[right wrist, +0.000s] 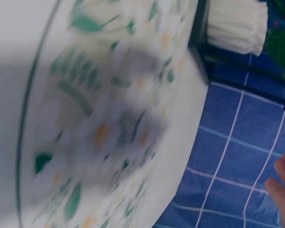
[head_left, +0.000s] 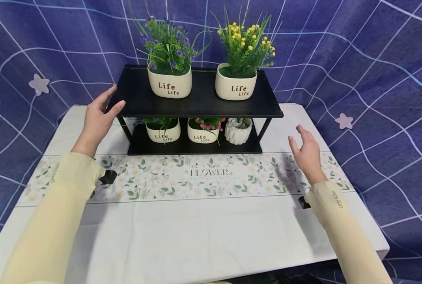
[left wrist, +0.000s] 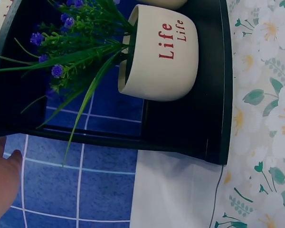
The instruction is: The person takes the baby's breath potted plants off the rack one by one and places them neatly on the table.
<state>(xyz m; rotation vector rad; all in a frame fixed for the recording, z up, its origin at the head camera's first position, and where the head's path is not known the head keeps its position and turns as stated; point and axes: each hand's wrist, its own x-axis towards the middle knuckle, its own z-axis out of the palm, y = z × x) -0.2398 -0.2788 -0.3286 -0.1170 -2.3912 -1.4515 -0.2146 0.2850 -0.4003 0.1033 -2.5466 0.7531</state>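
A black two-tier shelf stands on the table, with potted plants on both tiers. At its upper left end is my left hand, thumb spread from the fingers, right at the shelf's edge. My right hand hovers over the table to the right of the shelf, fingers loosely bent, holding nothing. On the top tier sit a purple-flowered pot and a yellow-flowered pot. Below are another purple-flowered pot, a pink-flowered pot and a white ribbed pot.
A floral runner printed "FLOWER" crosses the white tablecloth before the shelf. Blue curtains with white lines hang behind and beside the table. Pale star shapes show on them at both sides.
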